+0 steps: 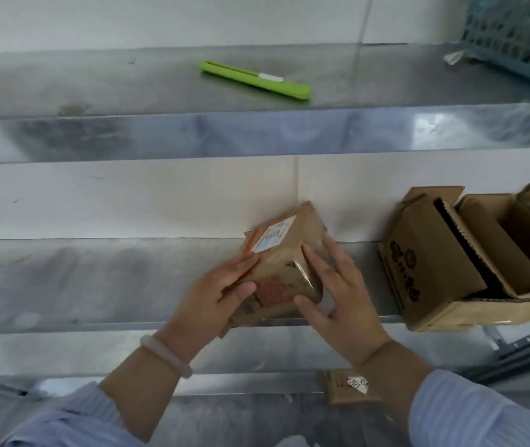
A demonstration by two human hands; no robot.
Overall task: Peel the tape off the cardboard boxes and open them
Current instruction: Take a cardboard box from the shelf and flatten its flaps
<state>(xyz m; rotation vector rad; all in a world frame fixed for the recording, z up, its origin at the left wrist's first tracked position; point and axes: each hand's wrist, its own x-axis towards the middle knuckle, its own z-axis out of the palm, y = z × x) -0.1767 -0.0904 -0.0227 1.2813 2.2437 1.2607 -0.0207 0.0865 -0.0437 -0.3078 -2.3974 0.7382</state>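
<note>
A small taped cardboard box (284, 253) with a white shipping label sits tilted on the middle metal shelf (95, 279). My left hand (215, 298) grips its left side, thumb on the near face and fingers on top. My right hand (337, 288) holds its right corner, where clear tape wraps the edge, with fingers spread along the side and thumb on the near face. A green box cutter (255, 79) lies on the upper shelf (128, 88), away from both hands.
Opened cardboard boxes (470, 259) stand at the right of the middle shelf. A blue plastic basket (518, 33) sits at the upper shelf's right end. Another small labelled box (349, 387) lies on the shelf below.
</note>
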